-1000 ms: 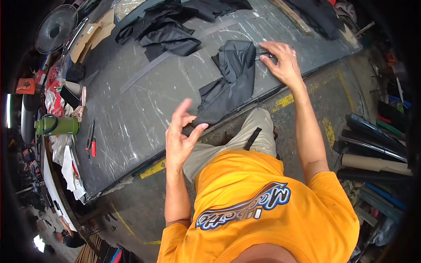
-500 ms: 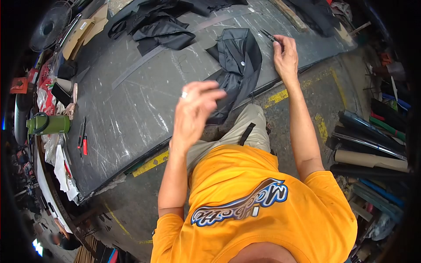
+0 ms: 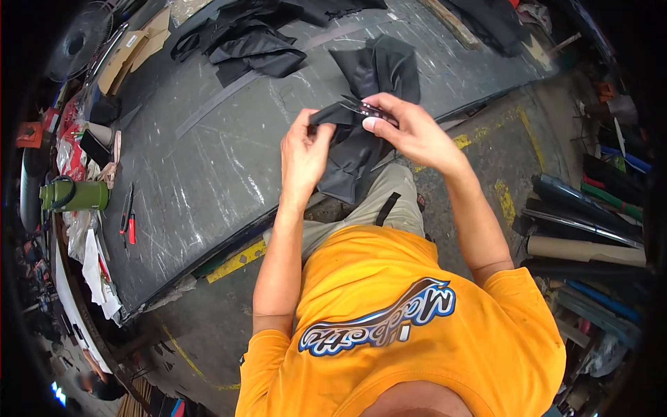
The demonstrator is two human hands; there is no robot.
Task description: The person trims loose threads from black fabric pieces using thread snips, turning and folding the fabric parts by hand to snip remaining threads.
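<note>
My left hand (image 3: 306, 151) pinches a raised edge of the black fabric piece (image 3: 381, 66) between thumb and fingers. Small dark thread snips (image 3: 376, 112) are gripped in my right hand (image 3: 413, 132), their blades pointing left at the lifted edge. Whether the blades touch the cloth I cannot tell. Folded and creased, the fabric lies partly on the dark worktable (image 3: 208, 167) and droops at its front edge. The two hands are close together above it.
More black fabric (image 3: 257, 52) is heaped at the table's back. A red-handled cutter (image 3: 132, 228) lies at left, near a green jug (image 3: 75, 194). A wooden bar (image 3: 448, 22) rests at the back right. Rolls of material (image 3: 587, 250) are stacked to my right.
My left hand has taken hold of the fabric edge and lifted it. My right hand has brought the snips leftward from the table's right side to that edge.
</note>
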